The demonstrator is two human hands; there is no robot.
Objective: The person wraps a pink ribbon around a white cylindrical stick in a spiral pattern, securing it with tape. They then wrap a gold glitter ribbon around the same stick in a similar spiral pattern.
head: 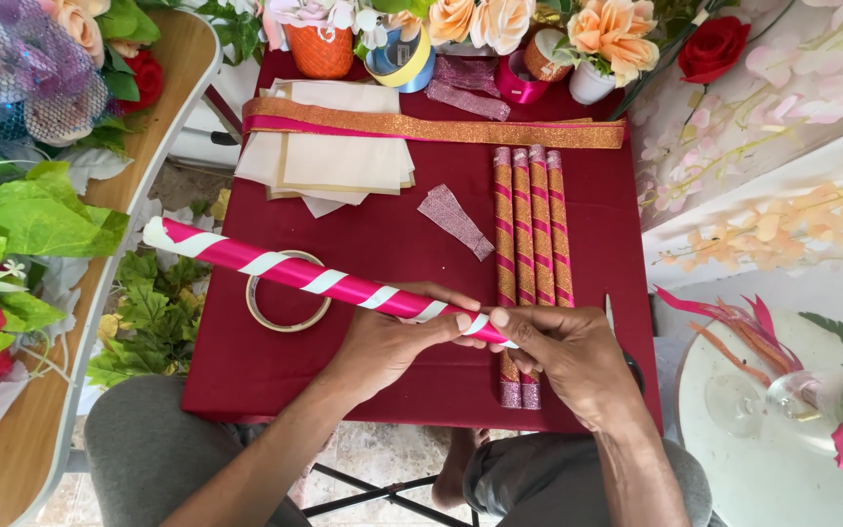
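My left hand point(387, 344) and right hand point(563, 353) grip one pink-wrapped white stick point(314, 278) beside four glittered sticks point(533, 234), below pots of flowers point(592, 44).

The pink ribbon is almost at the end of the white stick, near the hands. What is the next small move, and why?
Probably one more turn of the pink ribbon around the stick's near end. The spiral on the white stick reaches both hands, the left hand grips the stick, and the right hand pinches its tip, where a little white remains visible.
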